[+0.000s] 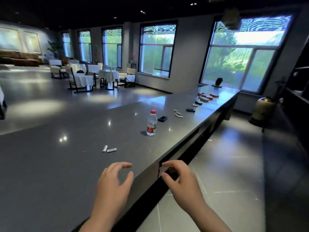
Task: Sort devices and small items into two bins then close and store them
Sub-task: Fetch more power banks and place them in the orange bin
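Both forearms are cut off by the lower frame edge. The right hand [182, 180] curls its fingers at the bench [50, 164] edge; what they contact below the edge is hidden in shadow. The far items [206, 97] near the bench end are too small to identify. The small white cylinders [178, 114] carry no legible markings. The bottle [151, 123] label is unreadable.

Two bare hands are seen, the left hand [113, 182] and the right hand [181, 180], each followed by a bare forearm. No sleeve, glove, ring or watch is worn as far as the frame reaches.
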Tool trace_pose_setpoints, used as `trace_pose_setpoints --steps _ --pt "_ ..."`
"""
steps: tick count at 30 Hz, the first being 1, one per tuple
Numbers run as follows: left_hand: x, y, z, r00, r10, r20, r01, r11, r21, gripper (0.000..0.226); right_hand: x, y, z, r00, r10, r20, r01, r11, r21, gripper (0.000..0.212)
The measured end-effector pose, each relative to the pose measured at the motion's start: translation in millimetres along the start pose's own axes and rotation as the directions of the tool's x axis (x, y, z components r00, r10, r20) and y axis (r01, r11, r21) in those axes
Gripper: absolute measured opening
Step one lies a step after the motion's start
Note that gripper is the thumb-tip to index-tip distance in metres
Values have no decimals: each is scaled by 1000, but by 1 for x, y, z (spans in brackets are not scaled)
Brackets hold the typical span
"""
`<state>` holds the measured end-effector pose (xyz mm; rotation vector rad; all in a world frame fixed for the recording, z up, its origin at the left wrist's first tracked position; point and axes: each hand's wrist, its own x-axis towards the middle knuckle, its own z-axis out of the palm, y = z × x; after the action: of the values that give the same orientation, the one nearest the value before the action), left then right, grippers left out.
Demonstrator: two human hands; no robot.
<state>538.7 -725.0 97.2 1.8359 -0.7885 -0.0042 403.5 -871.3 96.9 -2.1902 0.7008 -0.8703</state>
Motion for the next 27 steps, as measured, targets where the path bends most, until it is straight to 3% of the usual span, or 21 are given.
trace_pose_setpoints --steps 6,16,27 --pt "58 29 105 986 83 144 -79 996 -34 21 49 74 -67 988 95 -125 -100 994 -32 23" --pt "198 49 260 945 178 274 -162 984 -80 19 174 185 -108 929 242 -281 -272 960 -72 23" --pt "324 92 449 846 295 443 -276 955 -109 17 288 309 -178 838 364 -407 -414 909 -40 27"
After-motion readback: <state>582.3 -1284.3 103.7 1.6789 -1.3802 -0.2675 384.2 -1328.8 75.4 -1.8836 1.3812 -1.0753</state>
